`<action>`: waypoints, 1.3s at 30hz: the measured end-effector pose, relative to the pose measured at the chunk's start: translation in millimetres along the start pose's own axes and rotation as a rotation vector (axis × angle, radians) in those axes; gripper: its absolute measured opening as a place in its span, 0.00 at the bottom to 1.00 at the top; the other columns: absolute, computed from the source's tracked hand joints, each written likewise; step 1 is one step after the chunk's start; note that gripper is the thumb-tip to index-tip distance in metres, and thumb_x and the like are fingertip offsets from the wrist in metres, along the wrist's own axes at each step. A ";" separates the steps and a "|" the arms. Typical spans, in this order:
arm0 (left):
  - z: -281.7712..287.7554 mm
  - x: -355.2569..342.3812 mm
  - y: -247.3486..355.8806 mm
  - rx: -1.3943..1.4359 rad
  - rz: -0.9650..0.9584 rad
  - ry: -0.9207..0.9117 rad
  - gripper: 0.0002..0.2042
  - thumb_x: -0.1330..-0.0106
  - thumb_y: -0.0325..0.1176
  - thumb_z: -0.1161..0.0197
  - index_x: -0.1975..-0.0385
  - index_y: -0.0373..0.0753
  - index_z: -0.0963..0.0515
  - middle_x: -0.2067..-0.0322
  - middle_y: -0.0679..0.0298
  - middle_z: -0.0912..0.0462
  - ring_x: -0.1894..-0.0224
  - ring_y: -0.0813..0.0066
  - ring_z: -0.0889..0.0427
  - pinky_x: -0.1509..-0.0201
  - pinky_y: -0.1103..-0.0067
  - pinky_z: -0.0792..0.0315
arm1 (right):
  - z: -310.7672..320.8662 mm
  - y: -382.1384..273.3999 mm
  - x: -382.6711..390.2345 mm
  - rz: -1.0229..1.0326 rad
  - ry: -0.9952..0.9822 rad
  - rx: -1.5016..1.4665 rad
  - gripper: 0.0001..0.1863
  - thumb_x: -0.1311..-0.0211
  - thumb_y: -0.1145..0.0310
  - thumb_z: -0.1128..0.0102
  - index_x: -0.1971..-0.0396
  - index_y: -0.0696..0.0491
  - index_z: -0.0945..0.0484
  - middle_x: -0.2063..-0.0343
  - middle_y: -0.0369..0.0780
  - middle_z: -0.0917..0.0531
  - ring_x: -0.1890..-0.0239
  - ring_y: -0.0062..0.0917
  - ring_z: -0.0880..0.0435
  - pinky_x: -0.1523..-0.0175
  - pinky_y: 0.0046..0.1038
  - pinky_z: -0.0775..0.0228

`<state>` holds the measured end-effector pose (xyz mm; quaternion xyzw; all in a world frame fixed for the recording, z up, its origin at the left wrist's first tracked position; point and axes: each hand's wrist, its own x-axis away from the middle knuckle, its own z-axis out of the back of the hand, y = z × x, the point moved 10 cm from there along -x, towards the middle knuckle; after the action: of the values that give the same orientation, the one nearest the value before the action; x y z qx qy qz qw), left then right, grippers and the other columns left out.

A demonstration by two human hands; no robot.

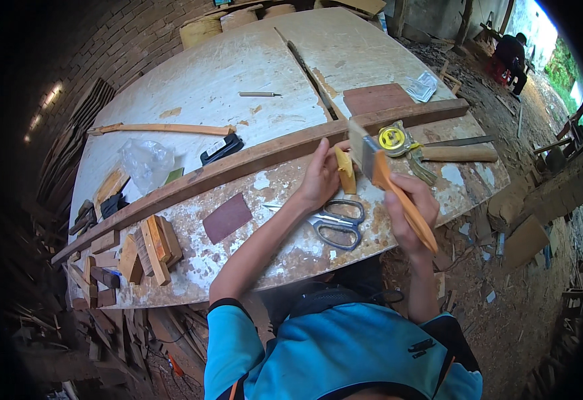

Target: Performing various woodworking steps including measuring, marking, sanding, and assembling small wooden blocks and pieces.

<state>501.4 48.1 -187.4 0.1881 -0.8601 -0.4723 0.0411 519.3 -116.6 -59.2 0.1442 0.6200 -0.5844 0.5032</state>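
Paintbrush [380, 172] and small yellow piece [346, 175] are what you have in hand, over the near side of the bench [191, 87]. At your far left, a cluster of wooden blocks [155, 247] lies at the front edge, with a clear plastic bag [146, 163] beyond the long wooden bar [271, 155]. Next comes a dark reddish sheet [227, 218], lying flat.

Your left hand [321, 177] seems to have its grip closed on the yellow piece, beside the scissors [321, 217]. Your right hand [425, 202] has its grip wrapped around the brush's orange handle, bristles up and angled left, near the piece; you can't tell whether they touch. Farther right sit the yellow tape measure [393, 138] and a wooden handle [458, 154].

Brush and piece being raised together suggests your work is under way. How much of the piece is done, and how much is left, you cannot tell.
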 end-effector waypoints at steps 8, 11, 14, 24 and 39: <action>11.7 -4.9 6.2 -0.211 -0.056 -0.084 0.19 0.31 0.44 0.58 0.52 0.37 0.29 0.60 0.63 0.26 0.55 0.73 0.27 0.45 0.74 0.36 | 34.9 27.6 7.0 -0.155 0.388 -0.346 0.05 0.41 0.75 0.49 0.71 0.61 0.25 0.71 0.43 0.21 0.67 0.28 0.19 0.64 0.28 0.27; 9.8 -4.0 10.7 -0.260 -0.066 0.020 0.13 0.30 0.39 0.51 0.58 0.37 0.26 0.64 0.65 0.24 0.60 0.78 0.26 0.53 0.80 0.32 | 2.7 35.2 -9.0 -0.284 0.005 0.043 0.08 0.43 0.72 0.42 0.65 0.59 0.23 0.68 0.45 0.20 0.65 0.32 0.20 0.61 0.30 0.28; 2.6 1.7 29.6 -0.200 -0.193 0.023 0.13 0.31 0.39 0.47 0.57 0.36 0.25 0.65 0.68 0.24 0.62 0.81 0.25 0.56 0.83 0.31 | -60.7 28.2 -4.5 -0.042 -0.345 0.309 0.16 0.47 0.69 0.36 0.59 0.57 0.23 0.67 0.46 0.20 0.66 0.39 0.20 0.61 0.32 0.29; -20.4 29.5 56.4 -0.331 -0.229 -0.037 0.12 0.29 0.36 0.50 0.59 0.35 0.23 0.63 0.68 0.23 0.58 0.84 0.28 0.52 0.83 0.32 | -82.0 13.3 -4.5 -0.108 -0.275 0.088 0.08 0.50 0.74 0.41 0.73 0.61 0.29 0.79 0.48 0.26 0.77 0.40 0.25 0.70 0.36 0.35; 33.1 22.3 59.5 0.093 -0.131 0.339 0.11 0.28 0.44 0.56 0.65 0.44 0.33 0.69 0.69 0.38 0.76 0.82 0.35 0.82 0.86 0.38 | -54.3 36.5 10.9 -0.365 -0.192 -0.285 0.06 0.44 0.76 0.41 0.73 0.57 0.29 0.77 0.37 0.22 0.78 0.15 0.26 0.71 0.20 0.35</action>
<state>455.6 95.2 -158.8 0.3222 -0.8477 -0.3954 0.1460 517.6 -63.8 -99.3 -0.0988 0.6612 -0.5832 0.4614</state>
